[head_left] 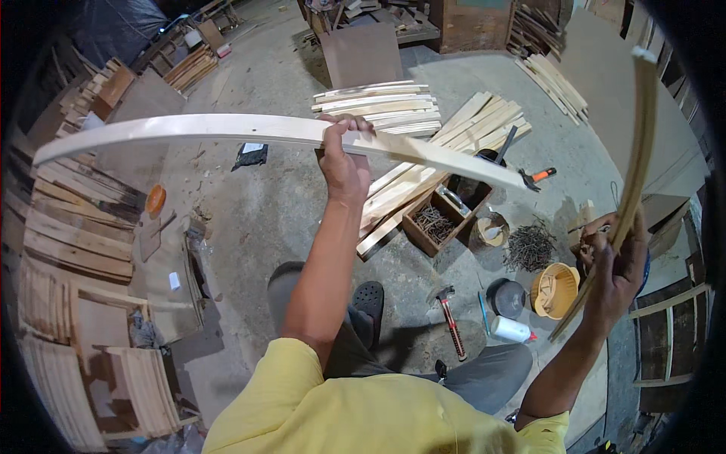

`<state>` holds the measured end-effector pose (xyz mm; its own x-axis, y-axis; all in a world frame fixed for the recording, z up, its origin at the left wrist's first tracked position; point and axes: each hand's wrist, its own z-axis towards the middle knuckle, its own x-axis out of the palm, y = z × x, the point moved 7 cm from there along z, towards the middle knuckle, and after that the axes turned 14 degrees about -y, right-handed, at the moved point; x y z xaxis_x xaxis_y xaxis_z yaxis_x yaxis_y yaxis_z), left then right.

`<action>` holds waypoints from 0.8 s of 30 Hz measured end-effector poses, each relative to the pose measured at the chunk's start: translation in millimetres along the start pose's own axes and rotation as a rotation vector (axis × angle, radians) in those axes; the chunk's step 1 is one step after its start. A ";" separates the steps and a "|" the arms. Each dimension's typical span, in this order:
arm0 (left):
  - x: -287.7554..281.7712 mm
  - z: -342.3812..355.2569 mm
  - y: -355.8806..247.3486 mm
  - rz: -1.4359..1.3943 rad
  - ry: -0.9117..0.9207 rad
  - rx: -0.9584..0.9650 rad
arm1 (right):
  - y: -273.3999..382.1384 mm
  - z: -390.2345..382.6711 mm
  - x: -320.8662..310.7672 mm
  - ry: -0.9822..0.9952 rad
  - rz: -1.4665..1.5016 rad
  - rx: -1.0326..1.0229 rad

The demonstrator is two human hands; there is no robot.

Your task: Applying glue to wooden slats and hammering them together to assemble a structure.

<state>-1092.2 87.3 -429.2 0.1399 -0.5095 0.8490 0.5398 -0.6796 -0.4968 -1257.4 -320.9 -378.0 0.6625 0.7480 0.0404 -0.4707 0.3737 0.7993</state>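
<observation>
My left hand [348,163] is closed around a long pale wooden strip [204,126] near its middle. Raised above the floor, that strip stretches from the far left to the right of centre and looks curved in this wide view. On the right side, my right hand [616,272] grips a second wooden strip [643,125], held upright at a slant. Its lower end passes below the hand. The two strips are apart. Below the right hand sits a yellow basket [566,306] with small wood pieces inside.
A wooden box [420,237] of nails, a nail heap [532,247], a red-and-black hammer [452,327], an orange-handled hammer [540,176] and a white bottle [511,330] are on the floor. Wooden strips [473,125] lie stacked ahead; more wooden pieces [79,250] stand at left.
</observation>
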 end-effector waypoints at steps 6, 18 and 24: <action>28.5 -6.6 -18.3 0.156 0.115 -0.014 | -21.7 -33.4 38.3 0.209 0.073 0.001; 109.7 -45.5 -46.7 0.102 0.341 -0.194 | 13.6 -89.8 127.2 0.306 0.204 -0.005; 133.6 -64.1 -44.6 0.001 0.388 -0.281 | 39.1 -80.7 142.8 0.247 0.398 -0.018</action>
<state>-1150.8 15.7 -305.2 -0.2083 -0.6335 0.7452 0.2868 -0.7680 -0.5727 -1228.2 -155.3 -389.3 0.2706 0.9426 0.1957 -0.6715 0.0391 0.7400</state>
